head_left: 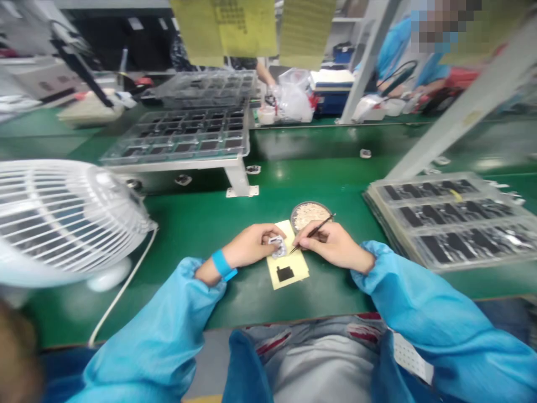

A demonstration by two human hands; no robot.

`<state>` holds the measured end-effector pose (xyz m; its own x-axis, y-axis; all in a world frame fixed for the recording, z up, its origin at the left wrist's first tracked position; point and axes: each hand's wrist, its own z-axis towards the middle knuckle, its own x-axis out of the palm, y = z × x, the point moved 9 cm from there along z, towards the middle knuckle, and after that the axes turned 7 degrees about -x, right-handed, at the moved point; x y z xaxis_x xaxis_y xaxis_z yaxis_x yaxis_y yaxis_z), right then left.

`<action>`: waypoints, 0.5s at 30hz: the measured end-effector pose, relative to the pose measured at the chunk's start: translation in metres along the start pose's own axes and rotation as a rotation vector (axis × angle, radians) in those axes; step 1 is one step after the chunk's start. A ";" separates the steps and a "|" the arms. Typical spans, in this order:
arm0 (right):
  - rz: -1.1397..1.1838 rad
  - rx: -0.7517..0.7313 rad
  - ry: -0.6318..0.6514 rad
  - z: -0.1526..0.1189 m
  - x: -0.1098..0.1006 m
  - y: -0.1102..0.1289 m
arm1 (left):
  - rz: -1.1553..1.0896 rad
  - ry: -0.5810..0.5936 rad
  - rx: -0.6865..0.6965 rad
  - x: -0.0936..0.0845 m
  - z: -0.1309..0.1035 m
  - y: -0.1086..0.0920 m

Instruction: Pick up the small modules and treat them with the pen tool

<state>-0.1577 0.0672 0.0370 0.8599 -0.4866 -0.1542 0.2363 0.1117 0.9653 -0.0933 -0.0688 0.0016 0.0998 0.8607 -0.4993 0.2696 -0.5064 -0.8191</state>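
Note:
My left hand (pixel 254 246) pinches a small white plastic part (pixel 277 246) with a rounded outline, over a yellow paper sheet (pixel 300 267). Between the fingers of my right hand (pixel 329 244) is a pair of dark, thin tweezers (pixel 321 224), its tip pointing down-left beside the white part. A black cut-out piece (pixel 285 273) lies on the lower part of the yellow sheet. Just behind my right hand stands a round dish (pixel 310 208) filled with small pale pieces. Whether the tweezers' tip touches anything is too small to tell.
A white fan (pixel 67 218) stands at left, its cable (pixel 126 285) running over the green table. Clear trays of black parts lie at right (pixel 453 218) and on a raised shelf (pixel 184 134). White parts (pixel 253 169) sit farther back. A co-worker in blue (pixel 415 61) is across the bench.

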 end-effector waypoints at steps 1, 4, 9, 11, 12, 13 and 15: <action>0.037 -0.009 -0.028 -0.007 -0.003 0.008 | -0.011 -0.001 0.001 0.000 0.000 -0.001; 0.095 -0.033 -0.075 -0.032 -0.019 0.045 | -0.059 -0.086 0.020 -0.006 -0.001 -0.004; -0.661 -0.109 -0.548 -0.085 -0.145 0.137 | -0.250 -0.231 0.039 -0.015 -0.004 -0.010; -1.071 -0.024 -0.755 -0.108 -0.215 0.161 | -0.306 -0.219 -0.008 -0.009 -0.005 -0.010; -1.220 0.081 -0.789 -0.116 -0.249 0.160 | -0.326 -0.212 -0.034 -0.006 -0.006 -0.010; -1.333 0.215 -0.798 -0.123 -0.284 0.154 | -0.339 -0.211 -0.055 -0.004 -0.007 -0.011; -1.466 0.536 -0.777 -0.144 -0.346 0.131 | -0.345 -0.231 -0.077 -0.001 -0.009 -0.014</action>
<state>-0.3592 0.3752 0.1863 -0.3480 -0.1991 -0.9161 0.2530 -0.9609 0.1127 -0.0885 -0.0626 0.0158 -0.2237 0.9403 -0.2566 0.3210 -0.1776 -0.9303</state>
